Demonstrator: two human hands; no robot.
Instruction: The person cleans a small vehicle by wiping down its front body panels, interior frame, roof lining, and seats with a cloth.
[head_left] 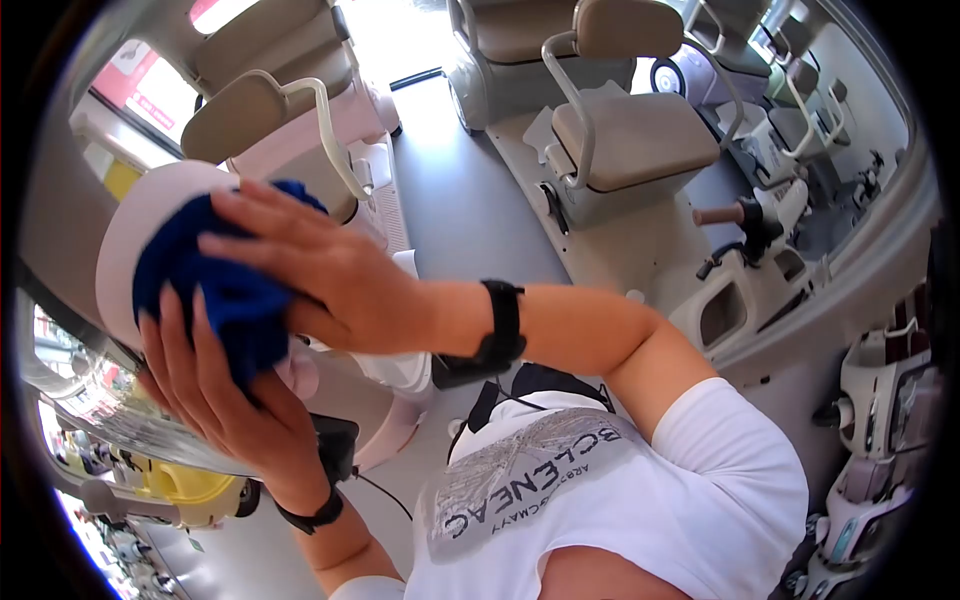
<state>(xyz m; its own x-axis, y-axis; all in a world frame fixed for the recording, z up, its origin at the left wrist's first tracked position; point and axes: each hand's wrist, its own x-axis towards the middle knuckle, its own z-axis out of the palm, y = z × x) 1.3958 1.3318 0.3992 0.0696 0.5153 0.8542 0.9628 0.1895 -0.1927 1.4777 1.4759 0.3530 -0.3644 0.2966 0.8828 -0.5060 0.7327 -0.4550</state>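
Note:
A bunched dark blue cloth [215, 270] lies against a pale pink rounded shell [118, 255] at the left of the view. My right hand [325, 262] reaches across from the right and presses on the cloth's upper part, fingers stretched over it. From below, my left hand [225, 410] grips the lower folds, with its fingertips on the cloth. The palms and part of the cloth are hidden behind the fingers. A black band circles each wrist, and a dark box-shaped device sits by each forearm.
Beige-seated mobility vehicles stand ahead, with a padded seat [635, 140] at upper right and another seat back [235, 115] at upper left. Grey floor [460, 200] runs between them. A handlebar grip [718, 214] juts out at right. A yellow vehicle [195, 490] shows at lower left.

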